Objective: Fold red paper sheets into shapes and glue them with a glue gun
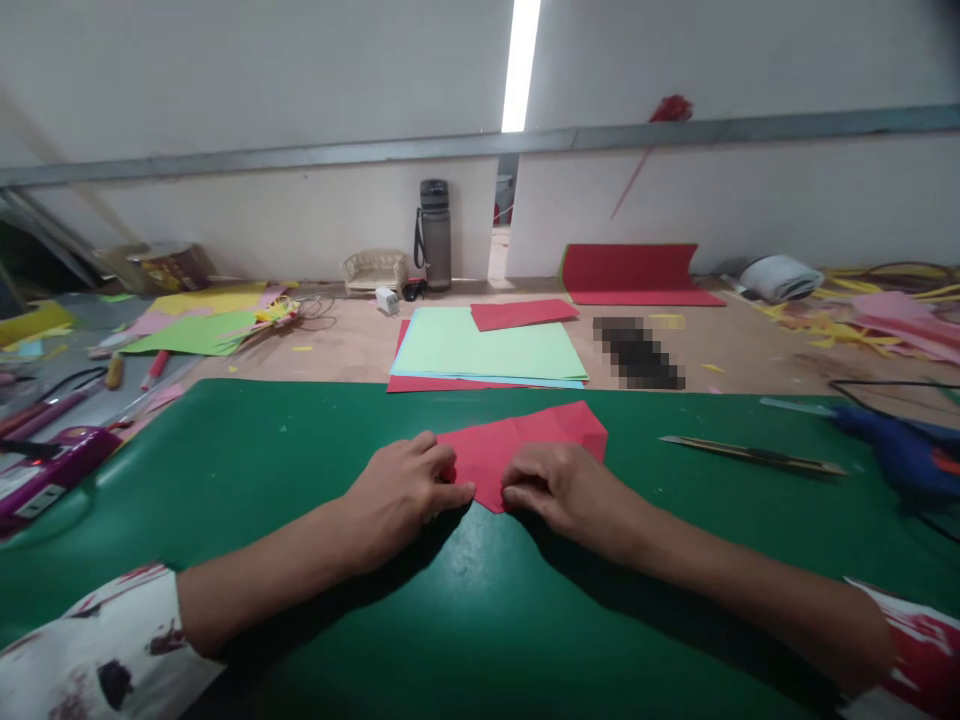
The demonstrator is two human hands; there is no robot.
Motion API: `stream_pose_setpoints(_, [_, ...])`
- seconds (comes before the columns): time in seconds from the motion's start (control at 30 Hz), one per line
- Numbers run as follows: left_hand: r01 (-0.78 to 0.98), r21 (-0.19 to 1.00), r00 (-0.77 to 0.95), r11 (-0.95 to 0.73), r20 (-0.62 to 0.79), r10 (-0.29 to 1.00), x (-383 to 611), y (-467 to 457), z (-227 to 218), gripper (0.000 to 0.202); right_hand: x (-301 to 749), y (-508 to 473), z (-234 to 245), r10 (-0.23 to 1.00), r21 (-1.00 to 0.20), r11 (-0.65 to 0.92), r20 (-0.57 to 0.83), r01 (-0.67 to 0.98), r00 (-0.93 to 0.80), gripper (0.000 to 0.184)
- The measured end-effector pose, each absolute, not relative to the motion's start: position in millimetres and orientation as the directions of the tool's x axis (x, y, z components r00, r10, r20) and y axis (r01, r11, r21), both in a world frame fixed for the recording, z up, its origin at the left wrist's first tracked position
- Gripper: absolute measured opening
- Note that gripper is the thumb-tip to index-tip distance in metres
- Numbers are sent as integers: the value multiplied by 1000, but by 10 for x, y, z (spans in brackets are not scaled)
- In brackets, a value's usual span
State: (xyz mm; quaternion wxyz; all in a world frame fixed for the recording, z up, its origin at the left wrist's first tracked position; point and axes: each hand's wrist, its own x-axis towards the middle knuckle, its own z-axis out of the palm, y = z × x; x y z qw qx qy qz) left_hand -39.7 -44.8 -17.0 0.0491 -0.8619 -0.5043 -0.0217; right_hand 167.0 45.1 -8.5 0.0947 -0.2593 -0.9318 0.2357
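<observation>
A folded piece of red paper [517,440] lies on the green mat [465,630] in front of me, with crease lines across it and a bent flap at its right end. My left hand [412,485] grips its left edge, thumb stretched along the near side and fingers curled. Close to the paper's near corner, my right hand [562,490] pinches the edge between thumb and curled fingers. A narrow strip of red shows between the two hands. Parts of the paper under the fingers are hidden.
A craft knife [754,457] lies to the right, near a blue glue gun [900,450]. Behind the mat sit stacked coloured sheets [487,345] and a dark bottle [435,235]. At left are a purple device [56,475] and green paper [199,333].
</observation>
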Motion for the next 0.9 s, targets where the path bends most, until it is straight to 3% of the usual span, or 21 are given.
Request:
stream_pose_setpoints(0.1, [923, 16, 384, -384, -6, 923, -366, -450, -79, 29, 1599, 416, -51, 607, -572, 634, -48, 520, -793, 15])
stream_pose_setpoints(0.17, [933, 44, 358, -356, -43, 933, -341, -445, -6, 26, 1591, 424, -112, 562, -516, 731, 83, 447, -823, 12])
stream_pose_setpoints(0.27, [939, 44, 344, -341, -68, 937, -293, -423, 82, 26, 1640, 428, -253, 298, -286, 937, 360, 199, -884, 13])
stream_pose_setpoints(0.37, [950, 99, 307, -297, -106, 946, -244, -379, 123, 21, 1730, 403, -330, 92, -120, 992, 396, 48, -913, 20])
stream_pose_setpoints(0.5, [958, 237, 206, -158, -191, 960, -205, -296, 129, 20, 1842, 370, -340, 74, -93, 995, 318, 47, -945, 26])
stream_pose_setpoints(0.7, [931, 360, 44, 62, -280, 959, -114, -177, 195, 14, 1880, 385, -391, 2, 13, 1000, 363, 7, -932, 28])
stream_pose_setpoints(0.83, [890, 418, -41, 182, -324, 945, -51, -128, 191, 3, 1874, 380, -394, 12, -16, 1000, 349, 6, -937, 27])
stream_pose_setpoints(0.9, [859, 463, -36, 220, -375, 926, -58, -112, 146, 8, 1876, 373, -386, 39, -38, 999, 349, 27, -936, 25])
